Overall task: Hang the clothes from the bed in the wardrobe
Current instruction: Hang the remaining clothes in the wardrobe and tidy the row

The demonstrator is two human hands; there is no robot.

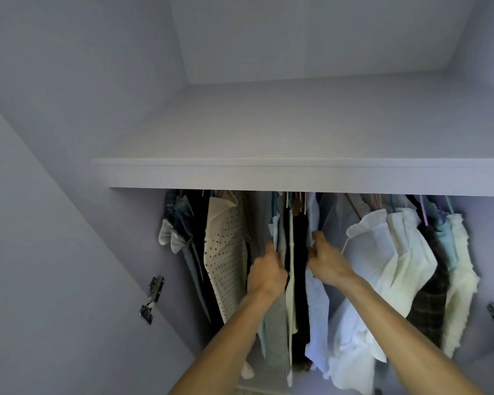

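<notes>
Many clothes (382,252) hang under the shelf (297,173); what remains is unseen. The right hand (328,263) grips a striped shirt (315,303); the left hand (265,270) has its fingers buried in fabric, grasp unclear.

Both bare arms reached up and forward from the bottom of the view, drawing together toward the middle. The left forearm (226,340) rose from the lower left and the right forearm (408,334) from the lower right. The left grip (265,270) showed its back to the camera, thumb uppermost and knuckles bent, its fingertips out of sight. The right grip (330,263), near it but apart, was also turned thumb-up, its fingers curled and pinching the edge of a striped shirt (315,309).
</notes>
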